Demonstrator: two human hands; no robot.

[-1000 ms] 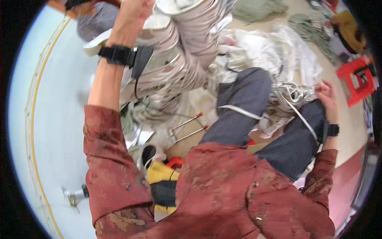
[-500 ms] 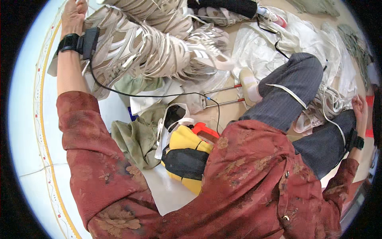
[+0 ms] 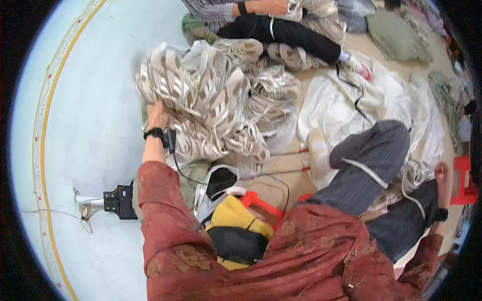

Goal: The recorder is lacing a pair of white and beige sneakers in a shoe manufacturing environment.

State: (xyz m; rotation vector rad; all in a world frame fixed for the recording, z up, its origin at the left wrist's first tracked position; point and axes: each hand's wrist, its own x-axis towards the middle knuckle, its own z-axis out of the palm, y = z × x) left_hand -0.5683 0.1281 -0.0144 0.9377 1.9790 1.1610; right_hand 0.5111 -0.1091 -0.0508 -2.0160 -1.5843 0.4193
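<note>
A big bundle of beige and white shoe uppers (image 3: pixel 206 95), with straps or laces tangled through it, lies ahead of me to the left. My left hand (image 3: pixel 157 114) is closed at the bundle's left edge; the fingertips are hidden among the uppers. A black band and a small black box sit on that wrist, with a cable (image 3: pixel 182 173) running from it. Far to the right, beside my bent leg, my right hand (image 3: pixel 442 175) is held up with its fingers curled, somewhat blurred. Nothing shows in it. White cord (image 3: pixel 415 173) lies near it.
Another person's hand (image 3: pixel 271 7) and black trouser leg (image 3: pixel 286 37) are beyond the bundle. White plastic sheeting (image 3: pixel 326 98) spreads at the right, near a red stool (image 3: pixel 464 180). A yellow and black bag (image 3: pixel 236 220) lies against me. A black device (image 3: pixel 120 202) is on the left.
The view has shifted, bringing the other person and the black device into sight. My left hand and the bundle now appear lower and farther right in the picture; my right hand appears lower.
</note>
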